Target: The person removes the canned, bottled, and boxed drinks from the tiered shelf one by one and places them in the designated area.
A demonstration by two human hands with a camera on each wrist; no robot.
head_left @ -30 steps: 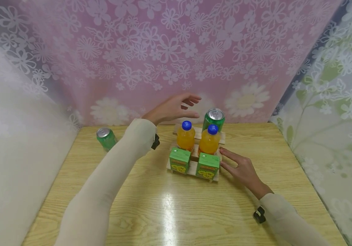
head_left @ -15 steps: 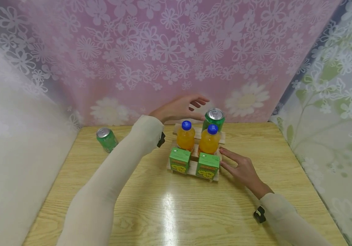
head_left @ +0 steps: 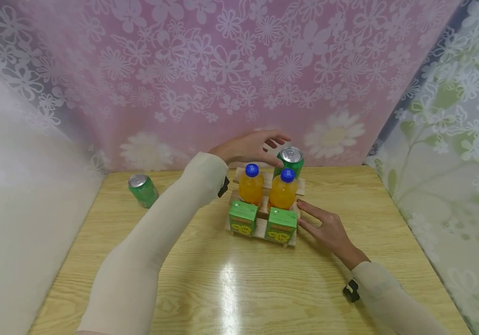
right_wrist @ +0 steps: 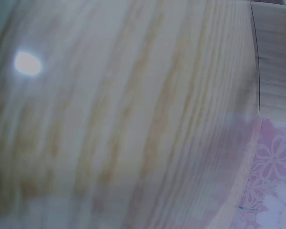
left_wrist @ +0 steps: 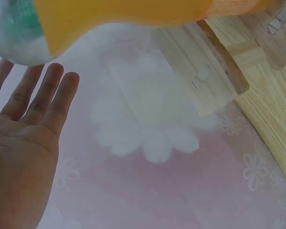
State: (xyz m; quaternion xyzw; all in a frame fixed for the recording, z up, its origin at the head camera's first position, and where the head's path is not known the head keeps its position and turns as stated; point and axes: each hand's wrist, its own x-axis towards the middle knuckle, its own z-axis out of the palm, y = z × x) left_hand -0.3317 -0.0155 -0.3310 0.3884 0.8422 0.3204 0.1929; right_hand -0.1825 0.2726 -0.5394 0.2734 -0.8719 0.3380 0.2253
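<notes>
A small three-step wooden rack (head_left: pixel 261 229) stands on the table. Its top step bears a green can (head_left: pixel 292 155). On the middle step are two orange drink bottles (head_left: pixel 250 188) with blue caps, and two green juice cartons (head_left: pixel 243 219) sit on the lowest. My left hand (head_left: pixel 253 148) is beside the upper can, thumb in front and fingers behind it; contact is unclear. In the left wrist view that hand (left_wrist: pixel 24 138) has its fingers extended. The fingers of my right hand (head_left: pixel 331 232) touch the rack's right side. In the right wrist view it is almost wholly out of frame.
A second green can (head_left: pixel 143 191) stands at the left of the wood-grain table (head_left: pixel 197 288), near my left forearm. A pink flowered curtain (head_left: pixel 222 83) hangs right behind the rack, with pale coverings along both sides.
My left hand has moved right, over the back of the rack to the upper can. The right hand stays at the rack's side, and the drinks keep their places.
</notes>
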